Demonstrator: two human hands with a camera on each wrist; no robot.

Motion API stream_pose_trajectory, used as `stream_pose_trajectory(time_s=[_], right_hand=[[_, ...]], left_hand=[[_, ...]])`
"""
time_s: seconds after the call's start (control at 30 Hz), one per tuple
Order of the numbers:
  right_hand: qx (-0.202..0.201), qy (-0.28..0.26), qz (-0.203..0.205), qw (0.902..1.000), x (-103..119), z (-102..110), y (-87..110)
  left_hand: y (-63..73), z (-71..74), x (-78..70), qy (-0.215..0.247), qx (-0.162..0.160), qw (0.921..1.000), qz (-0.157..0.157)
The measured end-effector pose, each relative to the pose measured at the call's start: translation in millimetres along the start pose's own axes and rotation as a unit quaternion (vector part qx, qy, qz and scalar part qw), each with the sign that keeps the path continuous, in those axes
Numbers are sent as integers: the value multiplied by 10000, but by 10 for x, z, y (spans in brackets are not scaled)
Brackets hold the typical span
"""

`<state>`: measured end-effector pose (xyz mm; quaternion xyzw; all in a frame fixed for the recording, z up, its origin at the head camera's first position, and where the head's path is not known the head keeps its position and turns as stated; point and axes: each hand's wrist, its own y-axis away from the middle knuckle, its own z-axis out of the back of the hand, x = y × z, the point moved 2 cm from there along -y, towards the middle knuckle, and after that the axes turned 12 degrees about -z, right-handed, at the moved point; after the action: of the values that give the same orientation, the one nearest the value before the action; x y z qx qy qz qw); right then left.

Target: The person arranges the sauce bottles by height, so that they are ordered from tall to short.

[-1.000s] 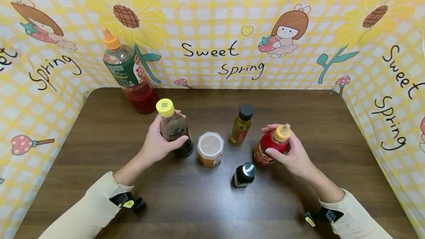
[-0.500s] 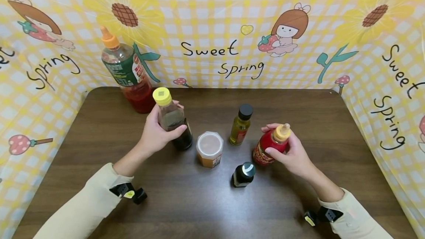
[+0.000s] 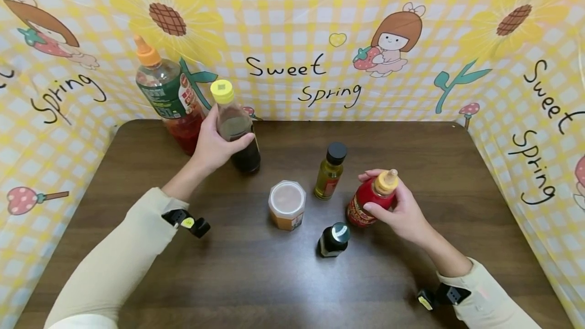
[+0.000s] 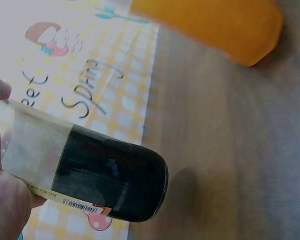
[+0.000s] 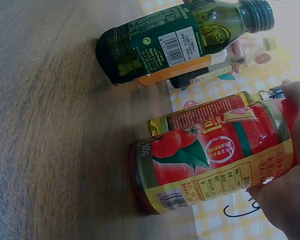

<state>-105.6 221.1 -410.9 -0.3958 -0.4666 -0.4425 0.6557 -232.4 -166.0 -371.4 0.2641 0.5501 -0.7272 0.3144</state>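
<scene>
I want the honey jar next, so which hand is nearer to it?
Left, only narrowly. The left hand, gripping the dark sauce bottle, is behind-left of the honey jar; the right hand holds the ketchup bottle to its right.

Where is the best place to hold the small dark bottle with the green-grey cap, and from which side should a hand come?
Probably round the body of the small dark glass bottle with the green-grey cap, from the near side. It stands upright and free there; the red ketchup bottle in the right hand and the hexagonal orange jar crowd its far side.
</scene>
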Motion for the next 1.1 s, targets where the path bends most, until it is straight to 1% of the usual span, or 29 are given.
stream_pose_trajectory(time_s=[0.07,0.1,0.13,0.23,0.33,0.37,0.43,0.47,0.6,0.8,0.93,1.1], right_hand=[[4,15,13,10000,1,0,-2],[6,18,17,10000,1,1,-4],[8,22,19,10000,1,2,-5],[15,32,14,10000,1,3,-11],[24,36,-1,10000,2,2,-17],[28,36,-4,10000,1,2,-19],[36,32,-6,10000,2,0,-21],[38,34,-8,10000,3,0,-22],[46,33,-13,10000,2,0,-20],[25,51,-9,10000,2,4,-12],[30,19,5,10000,1,2,-8],[34,-6,14,10000,4,0,-3]], left_hand=[[-69,-5,45,45,-26,10000,-45],[-100,-11,66,30,-30,10000,-12],[-131,-23,42,23,-15,10000,14],[-210,-50,98,-82,43,9998,148],[-279,-86,122,-11,8,9997,254],[-296,-93,152,7,-25,9996,281],[-325,-111,110,75,-108,9994,324],[-337,-117,88,131,-146,9992,340],[-370,-122,27,99,-209,9986,469],[-423,-122,102,-33,-265,9975,653],[-446,-118,171,-43,-267,9973,680],[-449,-103,221,-34,-282,9974,668]])
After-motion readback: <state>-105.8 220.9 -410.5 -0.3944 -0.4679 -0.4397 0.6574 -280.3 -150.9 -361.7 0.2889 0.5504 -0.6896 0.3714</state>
